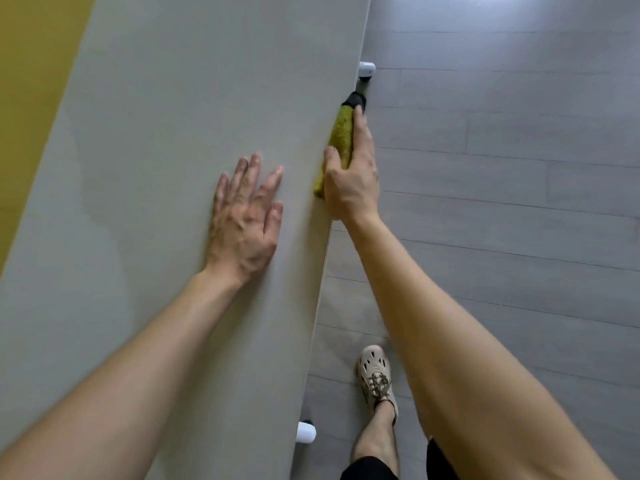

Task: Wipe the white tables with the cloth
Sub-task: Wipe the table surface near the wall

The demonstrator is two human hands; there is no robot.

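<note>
Head view: right hand [351, 174] grips yellow cloth [341, 136] along table [173, 116] edge; left hand [246, 216] lies flat, fingers spread; cloth's dark tip possibly folded.

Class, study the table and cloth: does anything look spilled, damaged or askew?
Nothing stands out. The left hand lies flat on the white table; the right hand grips the cloth at its edge.

The white table [180, 98] is a long, plain, matte top running away from the viewer. The cloth [341, 133] is yellow-green and fuzzy, dark at its far end. It is bunched lengthwise against the table's straight right edge, gripped by the right hand [353, 181].
</note>
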